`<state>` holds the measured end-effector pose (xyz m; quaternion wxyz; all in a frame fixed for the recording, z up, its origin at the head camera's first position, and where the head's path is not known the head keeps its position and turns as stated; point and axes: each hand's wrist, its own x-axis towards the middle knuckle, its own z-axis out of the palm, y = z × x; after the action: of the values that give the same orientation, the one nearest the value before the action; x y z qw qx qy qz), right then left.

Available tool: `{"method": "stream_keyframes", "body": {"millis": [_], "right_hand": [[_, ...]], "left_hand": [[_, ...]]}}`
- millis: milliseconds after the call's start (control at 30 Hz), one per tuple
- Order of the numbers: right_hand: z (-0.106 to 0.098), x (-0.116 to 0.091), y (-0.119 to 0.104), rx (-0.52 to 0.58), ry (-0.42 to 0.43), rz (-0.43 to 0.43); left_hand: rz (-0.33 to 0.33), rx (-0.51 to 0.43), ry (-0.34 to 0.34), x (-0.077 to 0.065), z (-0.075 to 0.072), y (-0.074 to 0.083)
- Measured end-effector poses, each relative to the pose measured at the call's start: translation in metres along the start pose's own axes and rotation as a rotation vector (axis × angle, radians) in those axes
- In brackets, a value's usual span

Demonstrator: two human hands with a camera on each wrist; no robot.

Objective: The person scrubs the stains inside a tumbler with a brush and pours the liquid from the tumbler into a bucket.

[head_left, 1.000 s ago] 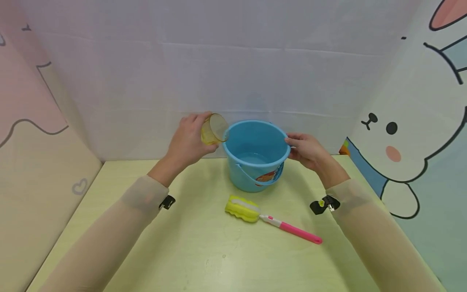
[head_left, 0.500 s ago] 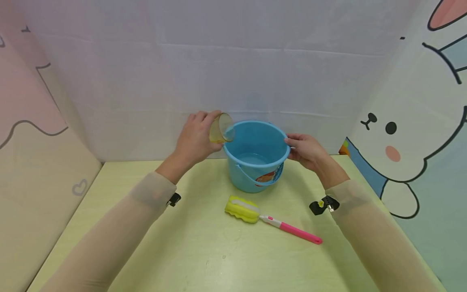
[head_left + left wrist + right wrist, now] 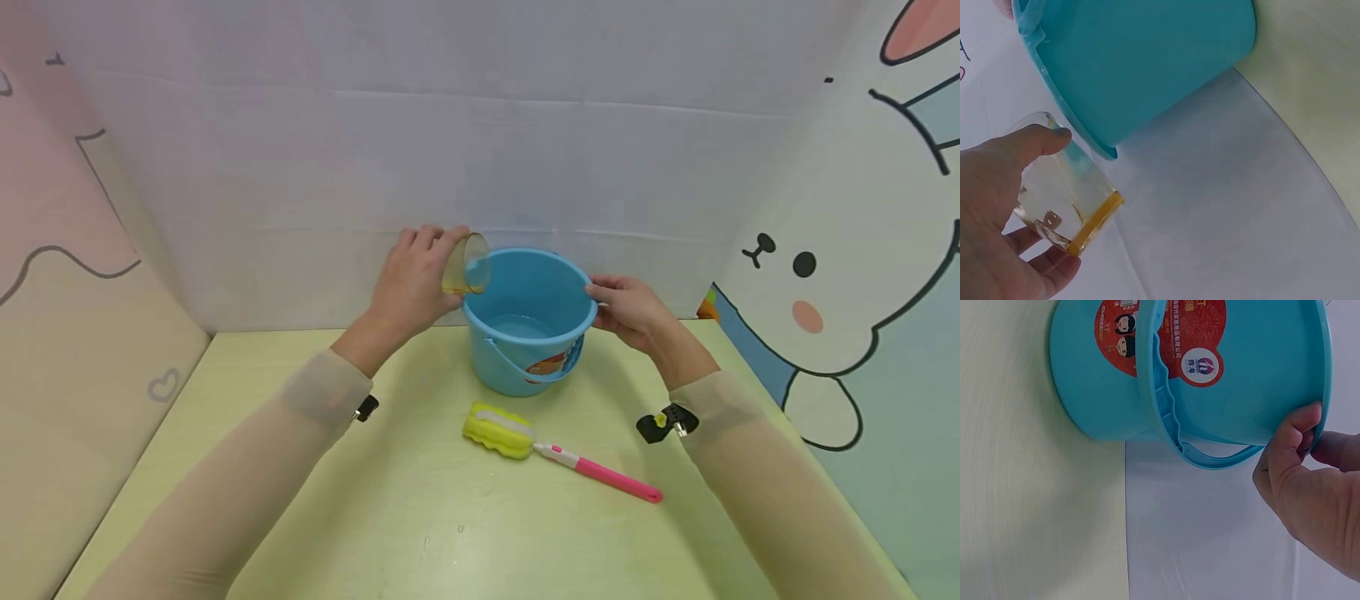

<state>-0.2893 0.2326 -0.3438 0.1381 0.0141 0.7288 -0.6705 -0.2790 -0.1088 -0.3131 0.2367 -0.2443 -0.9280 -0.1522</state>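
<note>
My left hand [image 3: 416, 279] grips a clear amber-tinted drinking glass [image 3: 467, 265], tipped on its side with its mouth toward the blue bucket [image 3: 517, 367]. The glass's mouth overlaps the bucket's left rim in the head view; the left wrist view shows the thumb and fingers round the glass [image 3: 1066, 187]. My right hand [image 3: 630, 308] pinches the bucket's right rim between thumb and curled fingers, plain in the right wrist view [image 3: 1310, 481]. The bucket stands upright, with some water at its bottom and its handle [image 3: 1163, 412] hanging down the front.
A bottle brush with a yellow sponge head [image 3: 501, 431] and a pink handle [image 3: 618, 479] lies on the pale wooden table [image 3: 360, 533] before the bucket. Small water drops dot the tabletop. A white cloth wall [image 3: 450, 150] rises right behind the table.
My left hand has moved right with the tilted glass, bringing its mouth over the bucket's left rim. The right hand and the bucket have stayed in place.
</note>
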Motion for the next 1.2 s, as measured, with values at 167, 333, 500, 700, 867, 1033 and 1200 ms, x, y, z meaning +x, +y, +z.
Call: {"method": "stream_keyframes", "body": {"millis": [167,333,500,700,867,1033,1200], "right_hand": [[-0.0008,0.0008,0.0005,-0.001,0.008,0.007],[-0.0017,0.0015,0.0011,-0.004,0.013,0.007],[-0.0016,0.0011,0.0011,-0.002,0.014,0.008],[-0.0016,0.0007,0.0015,-0.004,0.017,0.01],[-0.0016,0.0002,0.0011,-0.005,0.015,0.008],[-0.001,-0.0007,0.0002,-0.003,0.009,0.002],[-0.0004,-0.0012,-0.0001,-0.002,0.007,0.0]], "left_hand": [[0.027,0.017,0.022,0.001,0.001,0.0013],[0.044,0.032,0.032,0.0016,0.0011,0.0028],[0.048,0.038,0.03,0.0018,0.0017,0.0037],[0.051,0.041,0.024,0.0011,0.0024,0.0037],[0.057,0.051,0.031,0.0008,0.0032,0.0025],[0.057,0.058,0.032,0.0008,0.0034,0.0021],[0.059,0.061,0.035,0.001,0.0032,0.0019]]}}
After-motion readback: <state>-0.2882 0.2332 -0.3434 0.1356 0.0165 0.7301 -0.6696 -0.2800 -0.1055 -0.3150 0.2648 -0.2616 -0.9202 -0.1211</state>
